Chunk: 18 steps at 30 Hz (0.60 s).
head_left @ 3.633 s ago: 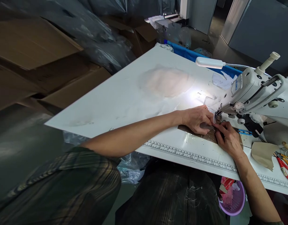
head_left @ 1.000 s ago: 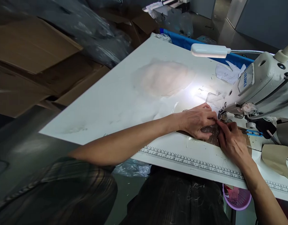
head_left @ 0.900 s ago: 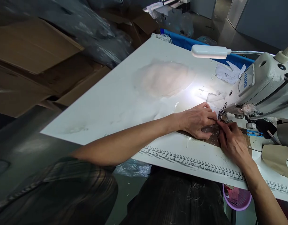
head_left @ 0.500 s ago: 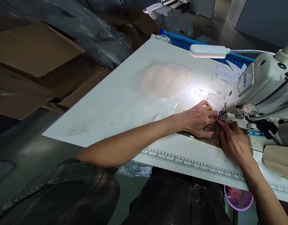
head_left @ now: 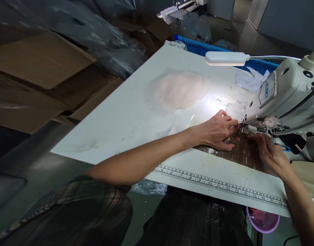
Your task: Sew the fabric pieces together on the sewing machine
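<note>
Cloth (head_left: 233, 110): beyond left hand (head_left: 218, 130), near presser foot (head_left: 244, 129); long axis unclear | left hand: nearer, thumb spread, grip unclear | right hand (head_left: 269, 152): blurred, grip unclear

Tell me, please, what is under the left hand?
The left hand covers part of the brown surface, which shows beside it and below it in the picture. Whatever lies directly beneath the palm and fingers is covered and cannot be seen.

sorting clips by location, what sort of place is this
Probably a sewing workshop: a sewing machine stands at a white table with a ruler scale along its near edge, and open cardboard boxes sit beside it.
</note>
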Each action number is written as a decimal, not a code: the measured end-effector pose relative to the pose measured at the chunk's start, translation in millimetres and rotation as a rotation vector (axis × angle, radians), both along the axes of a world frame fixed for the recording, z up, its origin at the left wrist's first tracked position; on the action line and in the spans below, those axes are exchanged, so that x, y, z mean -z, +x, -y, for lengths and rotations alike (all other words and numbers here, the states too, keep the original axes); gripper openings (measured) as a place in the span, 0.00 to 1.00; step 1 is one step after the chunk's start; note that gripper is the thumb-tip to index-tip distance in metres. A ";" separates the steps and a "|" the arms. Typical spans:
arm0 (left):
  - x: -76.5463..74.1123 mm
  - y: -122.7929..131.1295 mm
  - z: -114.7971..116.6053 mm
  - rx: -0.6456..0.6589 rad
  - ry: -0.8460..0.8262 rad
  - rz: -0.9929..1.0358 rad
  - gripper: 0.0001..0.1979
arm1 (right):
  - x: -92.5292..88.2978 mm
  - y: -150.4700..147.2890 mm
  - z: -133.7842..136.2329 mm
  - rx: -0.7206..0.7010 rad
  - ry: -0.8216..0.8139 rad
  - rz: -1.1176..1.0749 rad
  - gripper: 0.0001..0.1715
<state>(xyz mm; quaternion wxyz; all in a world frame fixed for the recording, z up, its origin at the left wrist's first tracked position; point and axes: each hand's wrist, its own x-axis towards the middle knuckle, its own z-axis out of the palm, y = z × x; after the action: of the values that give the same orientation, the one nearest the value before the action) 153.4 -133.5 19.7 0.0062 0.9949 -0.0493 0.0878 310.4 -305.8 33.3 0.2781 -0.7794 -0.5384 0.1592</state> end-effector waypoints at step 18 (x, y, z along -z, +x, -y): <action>-11.0 5.1 -3.1 -0.052 0.060 -0.072 0.28 | 48.3 -13.0 40.5 -0.004 0.369 0.312 0.21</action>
<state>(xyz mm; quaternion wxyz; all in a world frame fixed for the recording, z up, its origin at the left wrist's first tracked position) 158.4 -130.4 30.7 -0.0242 0.9981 -0.0257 0.0507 297.4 -346.3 -15.0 0.3290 -0.7294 -0.5963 -0.0639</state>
